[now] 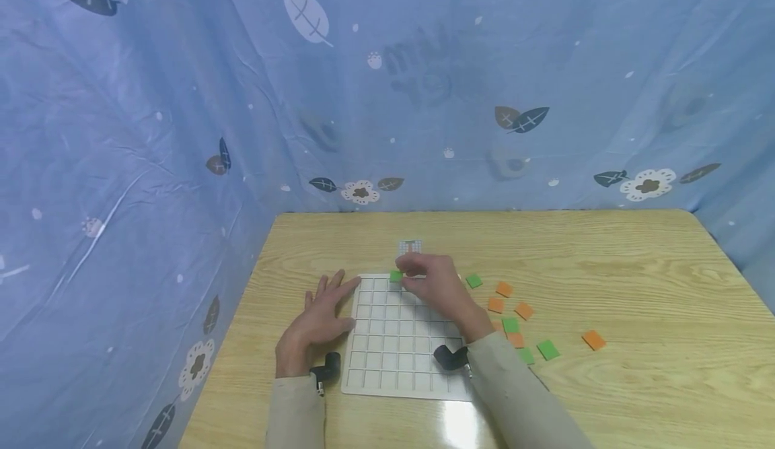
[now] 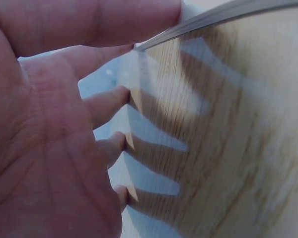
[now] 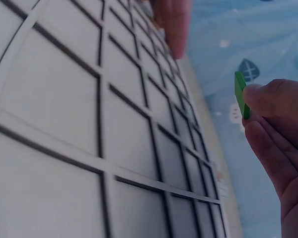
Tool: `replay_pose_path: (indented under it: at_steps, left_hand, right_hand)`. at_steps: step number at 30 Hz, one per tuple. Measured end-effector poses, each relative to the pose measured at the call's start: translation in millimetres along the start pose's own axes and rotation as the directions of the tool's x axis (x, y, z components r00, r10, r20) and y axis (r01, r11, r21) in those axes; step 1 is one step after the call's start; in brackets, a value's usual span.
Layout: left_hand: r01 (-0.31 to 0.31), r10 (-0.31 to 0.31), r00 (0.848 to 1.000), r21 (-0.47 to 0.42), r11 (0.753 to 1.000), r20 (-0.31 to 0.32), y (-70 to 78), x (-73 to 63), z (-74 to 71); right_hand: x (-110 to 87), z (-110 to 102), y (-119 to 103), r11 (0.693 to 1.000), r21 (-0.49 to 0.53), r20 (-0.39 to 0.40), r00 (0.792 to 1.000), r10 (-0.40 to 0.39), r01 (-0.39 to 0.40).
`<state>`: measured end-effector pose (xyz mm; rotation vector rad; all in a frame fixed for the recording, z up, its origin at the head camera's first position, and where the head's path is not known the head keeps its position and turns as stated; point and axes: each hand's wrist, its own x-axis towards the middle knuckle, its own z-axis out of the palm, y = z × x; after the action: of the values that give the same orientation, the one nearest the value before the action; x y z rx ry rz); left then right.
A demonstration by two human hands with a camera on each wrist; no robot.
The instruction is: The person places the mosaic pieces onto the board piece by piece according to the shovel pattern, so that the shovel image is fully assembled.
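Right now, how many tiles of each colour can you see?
Green tiles: 5, one in the right hand
Orange tiles: 6, one partly hidden
Total: 11 in sight; the right sleeve may hide more

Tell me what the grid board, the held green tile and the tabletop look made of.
Grid board: probably smooth white plastic, judging by its even colour and regular raised dividers.
Green tile: perhaps plastic or painted wood, smooth-looking; it is thin and evenly coloured, so I can't settle which.
Tabletop: glossy wood or wood-look laminate, given the grain and bright glare.
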<state>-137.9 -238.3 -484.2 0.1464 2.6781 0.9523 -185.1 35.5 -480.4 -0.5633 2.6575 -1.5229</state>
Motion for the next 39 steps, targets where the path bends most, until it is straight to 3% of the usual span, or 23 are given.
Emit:
replay_pose_path:
  at_steps: [13,20,39]
  left_hand:
    - [-0.009,0.009,1.000,-0.003,1.000,-0.004,0.1,0.7,0.9]
    - [-0.013,0.013,1.000,-0.011,1.000,-0.001,-3.0,1.5,1.8]
    - [-0.012,0.012,1.000,-0.022,1.000,-0.006,-3.3,1.1,1.1]
  right_hand:
    - [9.6,20.7,14.8,0.989,-0.122,-0.007,0.997,-0.082,0.081]
    - [11.3,24.1,15.6,0.981,-0.180,0.006,0.998,-0.068,0.068]
    - [10.6,26.7,13.7,0.978,-0.204,0.048,0.998,-0.043,0.052]
